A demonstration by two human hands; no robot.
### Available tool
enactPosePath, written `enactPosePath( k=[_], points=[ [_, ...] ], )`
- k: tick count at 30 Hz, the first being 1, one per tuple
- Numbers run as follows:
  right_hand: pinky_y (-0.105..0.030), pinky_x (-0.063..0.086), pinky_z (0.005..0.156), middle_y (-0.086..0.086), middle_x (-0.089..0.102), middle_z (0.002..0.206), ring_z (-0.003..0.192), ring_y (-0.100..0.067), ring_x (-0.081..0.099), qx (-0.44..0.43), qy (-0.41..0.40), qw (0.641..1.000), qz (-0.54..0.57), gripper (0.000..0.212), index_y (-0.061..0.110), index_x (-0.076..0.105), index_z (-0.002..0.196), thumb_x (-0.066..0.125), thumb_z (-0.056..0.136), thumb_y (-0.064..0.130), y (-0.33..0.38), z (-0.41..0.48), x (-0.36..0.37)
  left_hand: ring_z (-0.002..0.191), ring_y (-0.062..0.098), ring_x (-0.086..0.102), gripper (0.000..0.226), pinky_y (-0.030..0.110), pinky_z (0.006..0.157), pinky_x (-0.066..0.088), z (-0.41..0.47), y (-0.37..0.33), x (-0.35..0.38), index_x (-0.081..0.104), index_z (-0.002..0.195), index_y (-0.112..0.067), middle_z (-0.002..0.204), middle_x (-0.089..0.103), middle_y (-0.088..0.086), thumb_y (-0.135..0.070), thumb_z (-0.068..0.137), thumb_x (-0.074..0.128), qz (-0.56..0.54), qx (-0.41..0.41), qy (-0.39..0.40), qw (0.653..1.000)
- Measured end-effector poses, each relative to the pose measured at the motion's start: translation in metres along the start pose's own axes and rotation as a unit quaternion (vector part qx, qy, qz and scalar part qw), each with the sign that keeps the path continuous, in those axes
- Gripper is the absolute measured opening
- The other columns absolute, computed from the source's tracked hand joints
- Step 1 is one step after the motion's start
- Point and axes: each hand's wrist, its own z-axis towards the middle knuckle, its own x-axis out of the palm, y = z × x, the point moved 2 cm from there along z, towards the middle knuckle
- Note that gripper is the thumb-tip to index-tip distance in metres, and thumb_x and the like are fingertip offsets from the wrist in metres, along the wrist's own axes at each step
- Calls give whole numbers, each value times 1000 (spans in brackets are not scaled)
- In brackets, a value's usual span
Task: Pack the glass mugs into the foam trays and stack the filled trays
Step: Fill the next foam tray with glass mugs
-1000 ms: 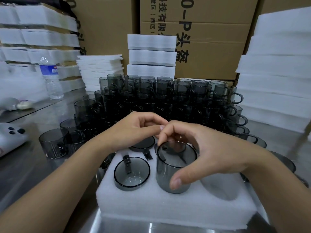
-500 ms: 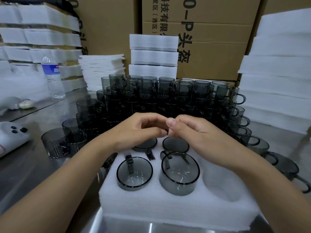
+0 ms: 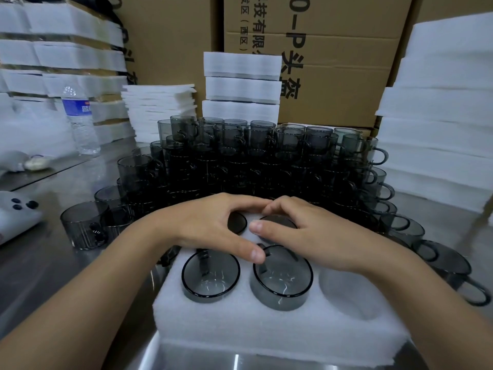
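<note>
One foam tray (image 3: 266, 329) with four glass mugs (image 3: 210, 273) seated and one empty pocket (image 3: 346, 292) showing; two hands, left hand (image 3: 210, 231) and right hand (image 3: 320, 239); one water bottle (image 3: 80, 121).

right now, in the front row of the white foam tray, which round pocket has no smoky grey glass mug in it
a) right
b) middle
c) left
a: the front right pocket of the white foam tray shows only bare foam, while the front left glass mug and the front middle glass mug, both smoky grey, sit in theirs.
</note>
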Motion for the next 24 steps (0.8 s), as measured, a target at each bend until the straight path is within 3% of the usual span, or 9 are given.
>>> enactPosePath(
  k=[4, 8, 13, 18, 22, 24],
  points=[
    [-33, 33, 104, 17, 44, 128, 120, -8, 40, -3, -1, 999, -40, 71, 39, 46, 119, 40, 62, 81, 2, -1, 2, 124, -11, 45, 77, 20, 105, 36, 0, 3, 0, 42, 123, -60, 133, 50, -33, -62, 54, 74, 19, -19, -3, 1000],
    [-26, 26, 94, 19, 39, 125, 112, -4, 33, -8, 11, 998, -69, 73, 39, 40, 125, 46, 65, 80, 2, -1, 3, 122, -14, 44, 77, 7, 99, 35, 0, 1, 0, 43, 119, -63, 129, 49, -38, -59, 51, 77, 24, -28, -1, 999],
    [-29, 25, 102, 16, 36, 130, 124, -8, 31, -22, 42, 994, -98, 81, 41, 33, 132, 39, 63, 83, 2, -1, 5, 123, -9, 45, 88, 22, 106, 35, 1, 1, 1, 43, 132, -48, 131, 50, -32, -56, 52, 79, 24, -22, 2, 999],
    [-29, 26, 103, 16, 35, 131, 124, -7, 30, -20, 42, 994, -94, 78, 42, 33, 132, 43, 66, 82, 2, -1, 4, 121, -10, 47, 83, 11, 99, 37, 1, 0, 1, 43, 129, -51, 129, 51, -32, -55, 55, 79, 15, -14, 7, 1000],
    [-27, 25, 99, 19, 36, 127, 120, -5, 30, -20, 31, 995, -87, 76, 42, 35, 130, 44, 65, 81, 2, -1, 4, 121, -7, 49, 83, 24, 103, 39, 1, 2, 0, 43, 132, -49, 129, 53, -30, -56, 57, 78, 22, -15, 1, 1000],
    [-26, 25, 97, 20, 35, 124, 117, -3, 30, -21, 25, 996, -86, 77, 43, 36, 129, 42, 62, 81, 3, -1, 4, 120, -8, 49, 80, 23, 102, 39, 1, 3, 1, 42, 130, -52, 128, 53, -32, -58, 58, 76, 23, -14, -1, 1000]
  ],
)
